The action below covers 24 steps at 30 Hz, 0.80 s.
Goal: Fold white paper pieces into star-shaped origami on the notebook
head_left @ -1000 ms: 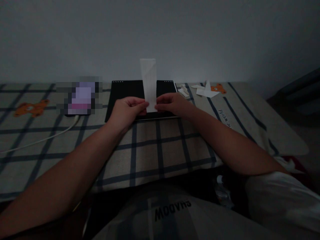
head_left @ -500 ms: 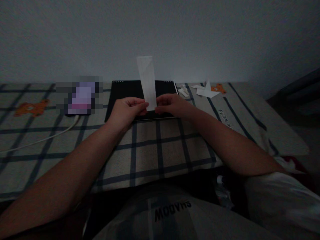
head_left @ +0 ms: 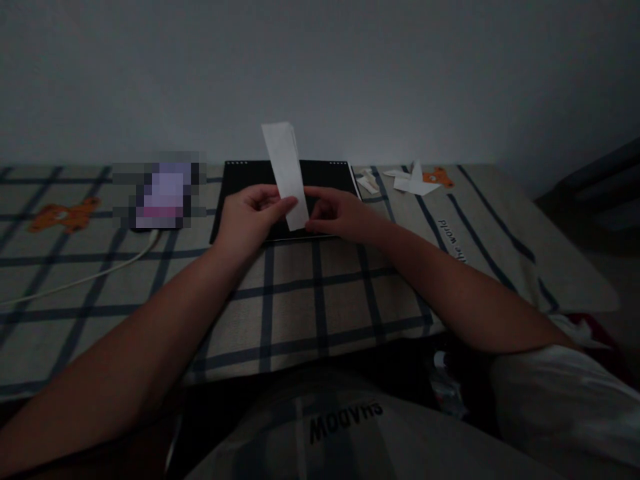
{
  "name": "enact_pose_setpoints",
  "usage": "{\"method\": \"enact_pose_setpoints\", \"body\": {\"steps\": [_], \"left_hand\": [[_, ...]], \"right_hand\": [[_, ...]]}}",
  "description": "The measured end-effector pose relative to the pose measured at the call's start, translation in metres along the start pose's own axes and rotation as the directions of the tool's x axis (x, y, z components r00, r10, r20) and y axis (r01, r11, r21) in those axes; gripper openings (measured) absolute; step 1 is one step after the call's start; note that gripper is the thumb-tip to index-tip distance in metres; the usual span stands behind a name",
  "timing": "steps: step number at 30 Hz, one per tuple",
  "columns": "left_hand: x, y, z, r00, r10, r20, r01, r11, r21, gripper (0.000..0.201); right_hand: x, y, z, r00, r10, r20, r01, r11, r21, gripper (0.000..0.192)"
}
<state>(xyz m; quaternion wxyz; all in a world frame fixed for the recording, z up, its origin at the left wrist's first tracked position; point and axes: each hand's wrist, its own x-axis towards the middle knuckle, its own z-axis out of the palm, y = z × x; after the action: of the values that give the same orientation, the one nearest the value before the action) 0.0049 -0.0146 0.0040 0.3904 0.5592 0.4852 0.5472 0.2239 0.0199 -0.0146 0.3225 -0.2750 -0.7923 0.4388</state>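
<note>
The long white folded paper strip (head_left: 287, 175) looks matt and smooth. Behind the grip lies a flat black matt board (head_left: 250, 183), on soft woven checked cloth bedding (head_left: 320, 293) with printed orange bears.

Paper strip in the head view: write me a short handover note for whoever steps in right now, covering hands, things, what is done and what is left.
Left hand: pinching the lower end of the paper strip from the left.
Right hand: at the strip's lower right edge, fingers touching it.
Paper strip: long, white, already folded narrow, held up on end and tilted to the left, above the black pad on the checked cloth.
Nearby: folded white paper pieces at the far right, a white cable at the left.
Done: the strip shows lengthwise folds.
Left: the strip is not yet a finished shape; further folds appear likely.
</note>
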Motion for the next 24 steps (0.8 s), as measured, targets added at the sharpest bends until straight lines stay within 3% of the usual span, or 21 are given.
{"method": "enact_pose_setpoints", "body": {"steps": [5, 9, 15, 18, 24], "left_hand": [[-0.001, -0.002, -0.002, 0.992, -0.047, 0.117, 0.065, 0.985, -0.158, 0.031], [-0.001, 0.002, -0.003, 0.963, -0.035, 0.267, 0.112, 0.954, -0.278, 0.045], [-0.004, 0.002, -0.001, 0.889, -0.129, 0.439, 0.219, 0.962, -0.16, 0.046], [-0.005, 0.0, -0.001, 0.901, -0.155, 0.405, 0.239, 0.957, -0.165, 0.039], [-0.002, 0.001, -0.001, 0.959, -0.187, 0.215, 0.228, 0.955, -0.189, 0.031]], "right_hand": [[-0.001, -0.003, -0.003, 0.999, -0.003, -0.047, 0.006, 0.998, 0.061, 0.071], [-0.001, -0.011, -0.009, 0.978, 0.067, -0.196, -0.044, 0.992, 0.12, 0.063], [0.001, -0.013, -0.009, 0.96, 0.123, -0.253, -0.065, 0.972, 0.225, 0.06], [0.002, -0.014, -0.008, 0.961, 0.123, -0.246, -0.065, 0.971, 0.23, 0.051], [0.001, -0.013, -0.011, 0.945, 0.155, -0.289, -0.086, 0.967, 0.238, 0.041]]}}
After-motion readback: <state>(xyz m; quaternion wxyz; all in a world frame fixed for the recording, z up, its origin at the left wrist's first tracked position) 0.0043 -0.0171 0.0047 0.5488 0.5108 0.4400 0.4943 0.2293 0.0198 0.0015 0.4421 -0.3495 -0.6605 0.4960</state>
